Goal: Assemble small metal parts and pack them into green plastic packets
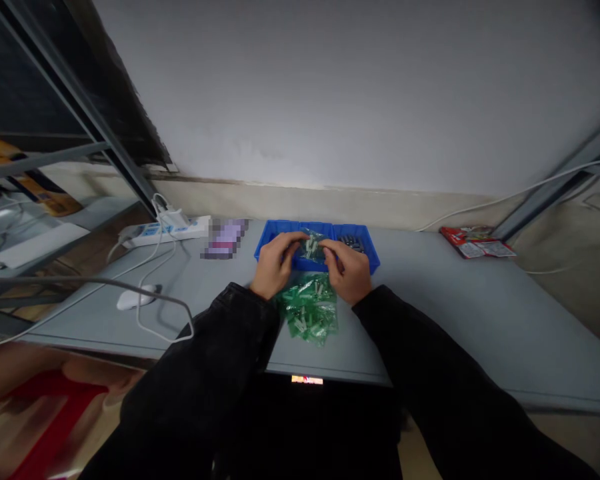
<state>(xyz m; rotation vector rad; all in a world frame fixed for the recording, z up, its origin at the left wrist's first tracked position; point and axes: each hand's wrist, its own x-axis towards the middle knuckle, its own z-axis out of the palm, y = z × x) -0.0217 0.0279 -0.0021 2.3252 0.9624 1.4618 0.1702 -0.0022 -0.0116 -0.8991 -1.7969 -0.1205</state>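
Note:
Between my two hands is a small clear plastic bag (311,247) with several whitish pieces inside. My left hand (275,263) pinches its left edge, and my right hand (349,269) pinches the right edge. The bag is held over the front of a blue divided bin (374,257). Dark small parts (351,241) lie in the bin's right compartment; what the other compartments hold is mostly hidden by my hands. Just below my hands, a pile of greenish plastic bags (310,310) with pale pieces in them rests on the table.
On the grey table (430,313), a power strip (180,230), a blurred purple phone-like item (225,239) and a white mouse-shaped object (136,298) stand left. A white cable (153,327) loops near my left sleeve. A red packet (475,242) lies far right. The wall (350,100) rises behind.

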